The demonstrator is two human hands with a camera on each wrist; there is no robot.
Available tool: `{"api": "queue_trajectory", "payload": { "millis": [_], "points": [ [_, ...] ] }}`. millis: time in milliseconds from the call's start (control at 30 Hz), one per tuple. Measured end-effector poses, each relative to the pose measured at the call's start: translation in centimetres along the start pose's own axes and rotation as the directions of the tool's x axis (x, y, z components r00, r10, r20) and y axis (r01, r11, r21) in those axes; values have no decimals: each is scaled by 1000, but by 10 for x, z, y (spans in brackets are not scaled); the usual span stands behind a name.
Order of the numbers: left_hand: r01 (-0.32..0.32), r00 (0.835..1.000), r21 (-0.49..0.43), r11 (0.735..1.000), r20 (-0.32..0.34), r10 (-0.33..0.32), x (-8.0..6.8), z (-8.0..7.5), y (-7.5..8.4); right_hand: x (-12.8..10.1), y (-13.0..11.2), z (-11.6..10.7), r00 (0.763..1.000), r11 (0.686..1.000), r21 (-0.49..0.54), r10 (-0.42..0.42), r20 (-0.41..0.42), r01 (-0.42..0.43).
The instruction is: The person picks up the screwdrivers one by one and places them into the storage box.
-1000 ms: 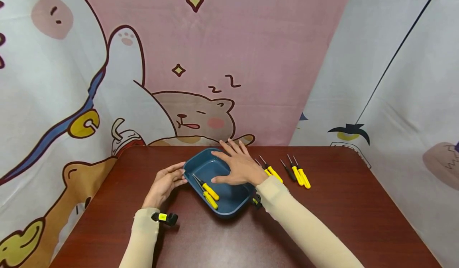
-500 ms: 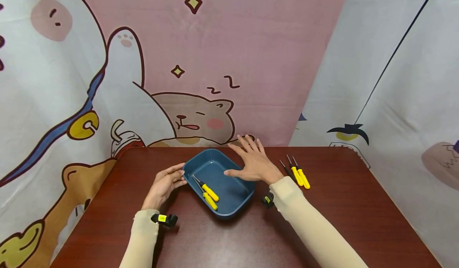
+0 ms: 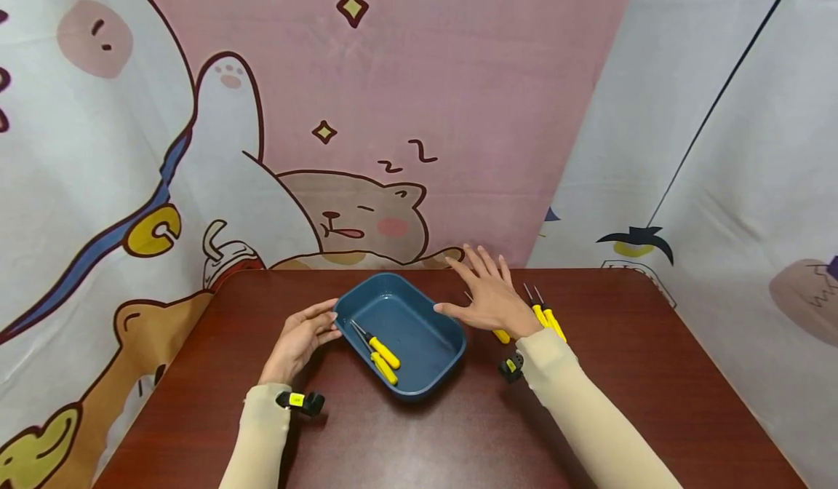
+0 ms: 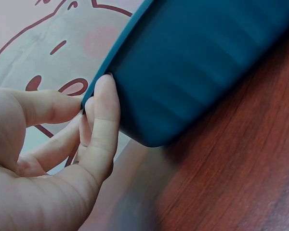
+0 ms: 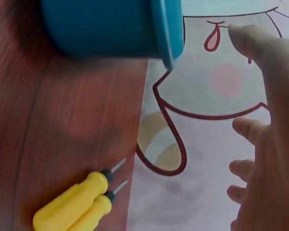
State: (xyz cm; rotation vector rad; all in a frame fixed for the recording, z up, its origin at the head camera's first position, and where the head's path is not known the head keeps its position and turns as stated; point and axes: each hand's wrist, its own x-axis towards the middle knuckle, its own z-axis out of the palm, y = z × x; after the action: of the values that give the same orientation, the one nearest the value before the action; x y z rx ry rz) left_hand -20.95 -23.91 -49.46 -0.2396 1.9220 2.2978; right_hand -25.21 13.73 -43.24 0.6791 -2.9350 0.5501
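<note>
My left hand [image 3: 297, 343] pinches the rim of a dark blue rectangular tray [image 3: 412, 329] at its left corner, thumb on one side and fingers on the other in the left wrist view. Two yellow-handled screwdrivers [image 3: 385, 352] lie inside along the tray's left wall. Right of the tray, my right hand [image 3: 487, 300] is held over the table with its fingers spread and nothing in them. Beneath it lie two more yellow screwdrivers [image 5: 72, 202], mostly hidden by the hand in the head view. The right thumb overlaps the tray's right rim in the head view.
Two further yellow-handled screwdrivers [image 3: 552, 320] lie to the right, partly behind the right wrist. Everything rests on a reddish-brown wooden table [image 3: 655, 372]. A cartoon-printed cloth [image 3: 497, 110] hangs right behind the table's back edge.
My right hand has moved right, from over the tray to over the screwdrivers beside it, fingers still spread. The black-handled screwdriver seen earlier is now hidden behind it. The left hand and tray stay put.
</note>
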Motion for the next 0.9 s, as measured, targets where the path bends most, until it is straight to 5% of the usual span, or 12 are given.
{"api": "queue_trajectory", "payload": {
  "millis": [900],
  "points": [
    [5, 1000, 24, 1000, -3, -5, -1, 0, 2, -31, 66, -22, 980, 980, 10, 201, -8, -201]
  ]
}}
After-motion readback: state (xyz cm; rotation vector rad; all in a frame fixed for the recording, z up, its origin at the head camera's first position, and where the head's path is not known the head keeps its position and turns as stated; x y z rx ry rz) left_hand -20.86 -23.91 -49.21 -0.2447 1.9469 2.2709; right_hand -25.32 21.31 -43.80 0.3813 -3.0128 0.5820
